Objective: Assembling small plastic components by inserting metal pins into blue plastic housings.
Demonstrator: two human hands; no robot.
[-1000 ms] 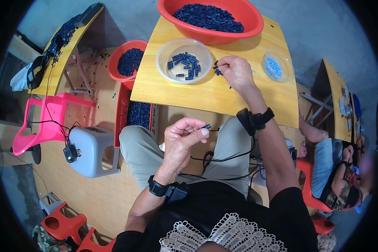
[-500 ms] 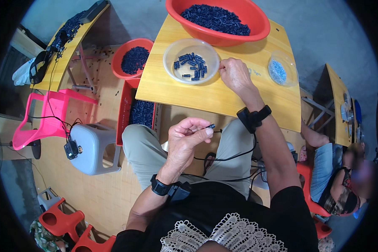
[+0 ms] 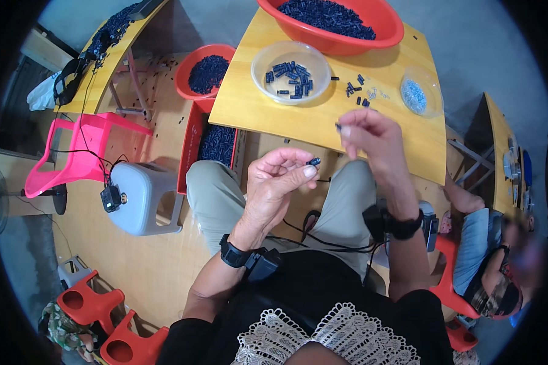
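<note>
My left hand (image 3: 275,181) is above my lap, thumb and fingers closed on a small black cylindrical piece (image 3: 313,162). To its right and a little farther off, my right hand (image 3: 374,143) hangs over the near edge of the table, its fingertips pinching a small dark piece (image 3: 338,127). The hands are apart. On the yellow table (image 3: 274,121), a clear round bowl (image 3: 262,79) contains several black cylindrical pieces (image 3: 298,74). Several loose black pieces (image 3: 358,101) are scattered beyond my right hand, beside some tiny clear bits (image 3: 372,93).
A red basin (image 3: 389,38) full of black pieces stands at the table's far side. Farther right sits a clear bowl (image 3: 433,108) of tiny light-blue parts. Left are a red tub (image 3: 184,85), a red crate (image 3: 190,146) and a grey stool (image 3: 141,201). Cables cross my lap.
My right hand has moved from beside the clear bowl toward me and nearer my left hand, a dark piece now showing in its fingertips. The loose black pieces have come into sight.
</note>
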